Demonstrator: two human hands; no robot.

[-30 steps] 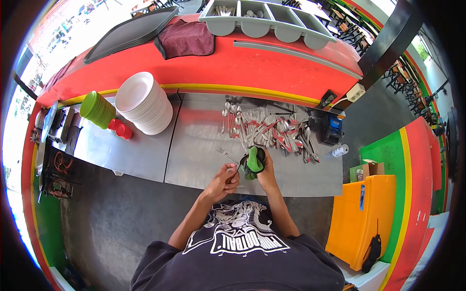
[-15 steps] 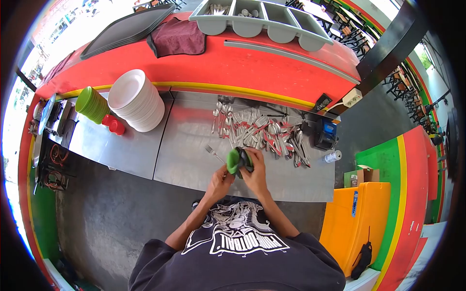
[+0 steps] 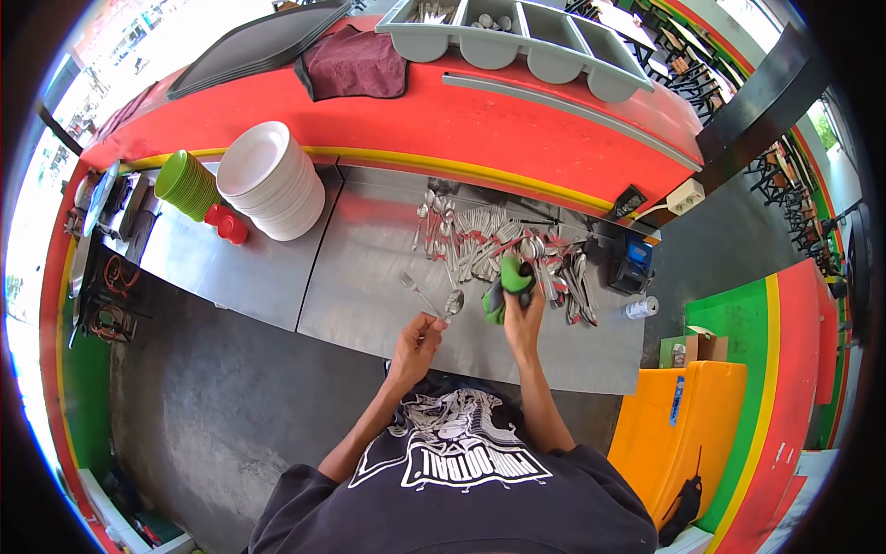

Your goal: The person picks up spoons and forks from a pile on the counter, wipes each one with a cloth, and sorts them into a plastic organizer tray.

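Observation:
A metal spoon [image 3: 454,302] is pinched by its handle in my left hand [image 3: 418,351], its bowl pointing up and away from me. Just beyond those fingers a single fork [image 3: 418,290] lies on the steel table [image 3: 360,249]. My right hand [image 3: 522,319] is closed around a bunched green and dark cloth [image 3: 513,275], held apart from the spoon at the near side of the cutlery pile [image 3: 480,242]. Spoons, forks and red-marked pieces lie mixed in that pile, partly hidden by the cloth.
White plates [image 3: 270,185], green bowls [image 3: 185,187] and red cups [image 3: 231,229] stand at the left. A grey cutlery tray [image 3: 517,42] sits on the red ledge beside a maroon cloth [image 3: 355,63] and dark trays [image 3: 258,51]. A can [image 3: 640,307] stands near the right edge.
The cloth has come off the spoon, whose bowl now shows in my left hand. My right hand has moved right and forward with the cloth, toward the pile. The view has shifted slightly.

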